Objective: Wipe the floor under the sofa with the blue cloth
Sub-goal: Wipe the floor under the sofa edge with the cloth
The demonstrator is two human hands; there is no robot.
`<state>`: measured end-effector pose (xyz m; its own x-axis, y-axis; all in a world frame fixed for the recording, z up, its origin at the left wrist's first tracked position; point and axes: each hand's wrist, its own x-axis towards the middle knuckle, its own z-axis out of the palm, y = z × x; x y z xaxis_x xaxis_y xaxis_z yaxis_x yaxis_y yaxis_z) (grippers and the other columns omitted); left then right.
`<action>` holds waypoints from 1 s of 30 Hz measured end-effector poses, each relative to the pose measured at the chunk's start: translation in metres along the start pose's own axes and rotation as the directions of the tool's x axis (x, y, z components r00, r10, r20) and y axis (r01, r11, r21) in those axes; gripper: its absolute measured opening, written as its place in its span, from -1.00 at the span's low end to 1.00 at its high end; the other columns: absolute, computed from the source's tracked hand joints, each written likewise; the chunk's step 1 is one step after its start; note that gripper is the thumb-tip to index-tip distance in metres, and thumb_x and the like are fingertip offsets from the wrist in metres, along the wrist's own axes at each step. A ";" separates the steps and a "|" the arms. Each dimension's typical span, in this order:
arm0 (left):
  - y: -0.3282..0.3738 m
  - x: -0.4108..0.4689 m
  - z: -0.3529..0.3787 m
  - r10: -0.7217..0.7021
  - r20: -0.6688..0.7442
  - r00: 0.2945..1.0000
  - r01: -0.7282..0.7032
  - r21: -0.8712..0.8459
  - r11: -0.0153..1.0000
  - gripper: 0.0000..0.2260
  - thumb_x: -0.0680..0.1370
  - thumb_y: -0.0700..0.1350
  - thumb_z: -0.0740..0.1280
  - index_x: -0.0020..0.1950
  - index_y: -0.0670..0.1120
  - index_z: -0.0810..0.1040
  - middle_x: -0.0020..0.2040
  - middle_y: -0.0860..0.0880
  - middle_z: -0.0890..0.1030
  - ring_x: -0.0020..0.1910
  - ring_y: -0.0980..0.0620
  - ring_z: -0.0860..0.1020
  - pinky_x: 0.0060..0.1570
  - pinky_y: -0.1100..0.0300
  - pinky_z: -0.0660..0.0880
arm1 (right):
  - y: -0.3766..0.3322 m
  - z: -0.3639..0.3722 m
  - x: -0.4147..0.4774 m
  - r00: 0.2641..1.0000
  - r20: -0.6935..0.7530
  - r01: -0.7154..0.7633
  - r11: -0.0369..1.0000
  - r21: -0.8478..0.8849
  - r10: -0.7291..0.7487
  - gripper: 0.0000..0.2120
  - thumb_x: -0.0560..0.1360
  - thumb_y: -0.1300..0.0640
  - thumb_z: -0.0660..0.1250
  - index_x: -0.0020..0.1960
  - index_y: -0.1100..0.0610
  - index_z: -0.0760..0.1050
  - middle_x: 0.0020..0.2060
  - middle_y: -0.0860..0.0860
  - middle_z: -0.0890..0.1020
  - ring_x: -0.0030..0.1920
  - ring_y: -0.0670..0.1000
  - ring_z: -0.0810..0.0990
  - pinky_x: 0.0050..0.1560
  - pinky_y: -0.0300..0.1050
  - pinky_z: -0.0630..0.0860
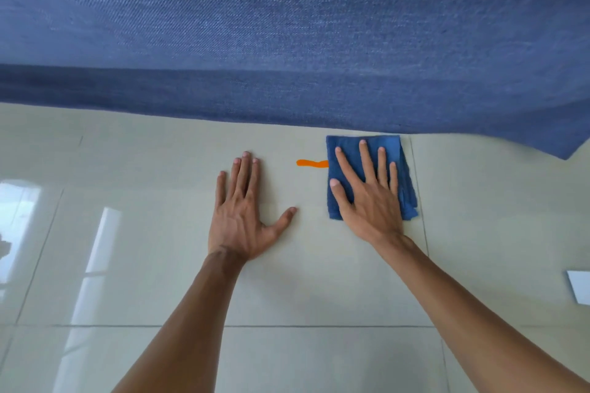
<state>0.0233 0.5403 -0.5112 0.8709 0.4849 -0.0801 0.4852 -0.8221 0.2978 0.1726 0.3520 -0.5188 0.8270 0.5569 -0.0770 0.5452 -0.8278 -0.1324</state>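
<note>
The folded blue terry cloth (399, 166) lies flat on the glossy pale grey tiled floor (319, 281), its far edge just short of the lower edge of the blue woven-fabric sofa (287, 41) that fills the upper part of the view. The right hand (367, 195) rests palm down on the cloth with its fingers spread and straight, pressing on it rather than gripping it; the heel of the hand reaches past the cloth's near edge onto the tile. A short orange smear (311, 163) on the floor touches the cloth's left edge and runs away from it to the left. Further left of the cloth, beyond the smear, the left hand (242, 217) lies flat and open on the bare floor, fingers together and thumb stretched toward the cloth, holding nothing. Well to the right of the cloth, at the picture's edge, a white flat object (579, 290) is partly visible on the floor.
</note>
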 end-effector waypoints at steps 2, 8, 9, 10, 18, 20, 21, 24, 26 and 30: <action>-0.009 -0.007 -0.003 -0.023 -0.006 1.000 0.023 0.012 1.000 -0.11 0.48 0.47 0.05 0.66 -0.01 -0.05 0.67 -0.03 -0.08 0.65 -0.03 -0.11 0.60 -0.06 -0.11 | 0.021 -0.004 -0.025 0.992 0.051 0.113 0.994 -0.001 -0.113 -0.44 0.65 -0.27 -0.22 0.63 -0.25 -0.09 0.67 -0.03 -0.05 0.66 0.12 -0.15 0.62 0.21 -0.12; -0.020 -0.014 -0.001 -0.165 -0.042 0.985 0.166 0.028 0.986 -0.10 0.48 0.47 0.05 0.65 -0.01 -0.07 0.67 -0.10 -0.10 0.65 -0.09 -0.09 0.59 -0.12 -0.08 | -0.020 0.004 0.017 0.988 -0.022 -0.152 0.986 0.071 0.153 -0.43 0.65 -0.28 -0.11 0.63 -0.21 0.01 0.66 0.03 0.00 0.65 0.22 -0.09 0.61 0.23 -0.18; -0.020 -0.013 -0.002 -0.156 -0.036 0.987 0.157 0.035 0.987 -0.10 0.48 0.48 0.05 0.65 -0.02 -0.08 0.66 -0.10 -0.10 0.65 -0.09 -0.09 0.59 -0.12 -0.08 | -0.019 0.004 0.012 0.997 -0.024 -0.073 0.996 0.045 0.074 -0.43 0.65 -0.28 -0.11 0.64 -0.20 0.00 0.66 0.03 -0.01 0.65 0.22 -0.11 0.61 0.23 -0.17; -0.020 -0.013 -0.003 -0.151 -0.035 0.988 0.153 0.039 0.988 -0.10 0.48 0.48 0.04 0.65 -0.02 -0.08 0.66 -0.11 -0.10 0.65 -0.10 -0.09 0.59 -0.13 -0.08 | -0.011 0.004 0.003 0.999 -0.021 0.027 0.999 0.023 -0.026 -0.43 0.65 -0.28 -0.13 0.64 -0.20 -0.01 0.67 0.02 -0.01 0.65 0.20 -0.12 0.62 0.24 -0.14; -0.022 -0.016 -0.001 -0.121 -0.021 0.992 0.122 0.035 0.992 -0.10 0.50 0.45 0.06 0.65 -0.05 -0.09 0.66 -0.14 -0.12 0.65 -0.11 -0.10 0.60 -0.11 -0.08 | -0.034 0.006 0.019 0.986 -0.035 -0.160 0.984 0.075 0.163 -0.39 0.62 -0.30 -0.05 0.63 -0.19 0.03 0.66 0.05 0.02 0.65 0.24 -0.07 0.61 0.26 -0.12; -0.025 -0.018 -0.002 -0.097 -0.022 0.995 0.098 0.035 0.995 -0.10 0.50 0.45 0.06 0.65 -0.06 -0.09 0.66 -0.15 -0.12 0.65 -0.11 -0.10 0.60 -0.09 -0.06 | -0.024 0.007 0.005 0.999 -0.034 0.013 1.000 0.018 -0.012 -0.40 0.63 -0.29 -0.06 0.64 -0.19 0.00 0.66 0.04 -0.01 0.65 0.22 -0.10 0.61 0.25 -0.12; -0.026 -0.018 -0.002 -0.090 -0.014 0.996 0.091 0.039 0.995 -0.09 0.49 0.46 0.06 0.65 -0.06 -0.09 0.66 -0.15 -0.13 0.65 -0.11 -0.10 0.60 -0.09 -0.06 | -0.013 0.004 -0.009 0.992 -0.014 0.128 0.992 -0.014 -0.128 -0.40 0.64 -0.29 -0.07 0.64 -0.19 -0.01 0.67 0.02 -0.02 0.65 0.18 -0.11 0.62 0.24 -0.10; -0.025 -0.020 -0.003 -0.093 -0.017 0.996 0.093 0.044 0.995 -0.09 0.48 0.47 0.05 0.65 -0.06 -0.06 0.66 -0.14 -0.12 0.65 -0.10 -0.10 0.60 -0.08 -0.06 | 0.002 0.000 -0.012 0.987 -0.020 0.157 0.988 -0.004 -0.157 -0.41 0.63 -0.30 -0.06 0.63 -0.19 0.05 0.66 -0.01 0.04 0.66 0.13 -0.06 0.62 0.19 -0.06; -0.025 -0.019 -0.003 -0.097 -0.016 0.995 0.097 0.039 0.995 -0.09 0.48 0.47 0.06 0.65 -0.05 -0.05 0.66 -0.13 -0.11 0.65 -0.09 -0.09 0.60 -0.07 -0.07 | -0.027 0.007 0.017 0.995 -0.062 -0.070 0.995 0.065 0.074 -0.40 0.61 -0.30 -0.04 0.62 -0.18 0.09 0.66 0.03 0.07 0.65 0.20 -0.02 0.61 0.22 -0.07; -0.025 -0.018 -0.006 -0.094 -0.020 0.995 0.094 0.021 0.995 -0.10 0.48 0.47 0.05 0.66 -0.04 -0.05 0.66 -0.12 -0.12 0.65 -0.09 -0.10 0.60 -0.07 -0.07 | -0.045 0.009 0.003 0.997 -0.046 0.060 0.998 0.023 -0.059 -0.40 0.64 -0.28 -0.06 0.64 -0.16 0.03 0.66 0.06 0.01 0.65 0.23 -0.09 0.62 0.24 -0.11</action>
<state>-0.0048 0.5542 -0.5117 0.8198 0.5657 -0.0885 0.5665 -0.7789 0.2691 0.1496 0.3915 -0.5218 0.7986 0.6014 -0.0237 0.5908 -0.7909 -0.1597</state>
